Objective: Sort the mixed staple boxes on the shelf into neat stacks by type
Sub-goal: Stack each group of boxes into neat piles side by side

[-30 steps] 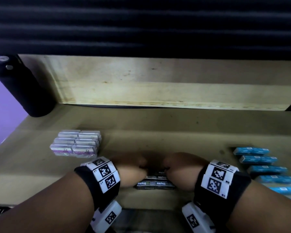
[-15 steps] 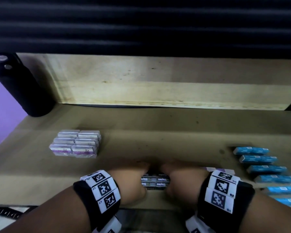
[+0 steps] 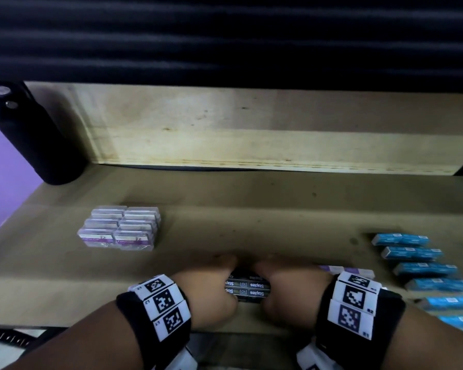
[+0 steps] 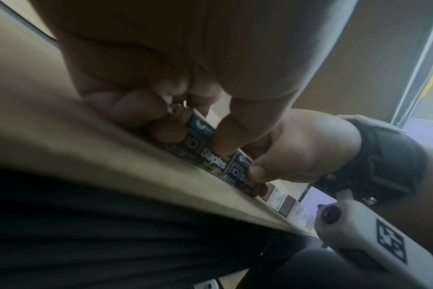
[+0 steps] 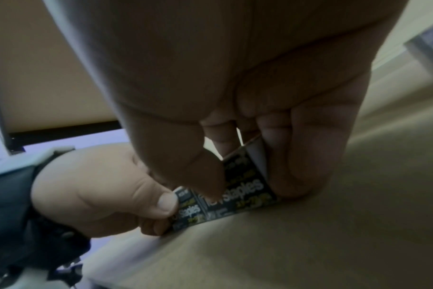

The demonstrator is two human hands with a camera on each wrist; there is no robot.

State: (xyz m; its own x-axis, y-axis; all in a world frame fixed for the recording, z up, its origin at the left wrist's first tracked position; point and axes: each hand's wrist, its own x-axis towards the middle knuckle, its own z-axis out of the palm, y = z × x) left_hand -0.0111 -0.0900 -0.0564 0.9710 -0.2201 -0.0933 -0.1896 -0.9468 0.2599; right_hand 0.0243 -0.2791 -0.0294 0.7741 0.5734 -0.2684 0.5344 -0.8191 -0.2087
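The black boxes (image 3: 247, 288) sit near the front edge of the shelf (image 3: 251, 222), between the two hands. They say "Staples" on the side. They lie flat and their long side runs left to right. In the head view the words are upside down. There are two rows in the pile that I can see, pressed close together.

The left hand (image 3: 211, 292) grips the left end of the black boxes. Its fingers (image 4: 134, 109) are curled around that end, and the thumb (image 4: 237, 127) presses on the front face. The right hand (image 3: 289, 292) grips the right end. Its fingers (image 5: 304, 156) curl down behind the boxes and touch the shelf, and its thumb (image 5: 203, 172) presses on the front. Both hands are clamped tight on the pile.

The clear boxes (image 3: 120, 228) with purple labels stand in a neat block on the left, well apart from the hands. The blue boxes (image 3: 422, 268) lie in a row on the right, one behind the other, each with its long side going left to right. A purple box (image 3: 345, 271) lies just behind the right wrist. A black bottle (image 3: 35, 134) stands in the far left corner.
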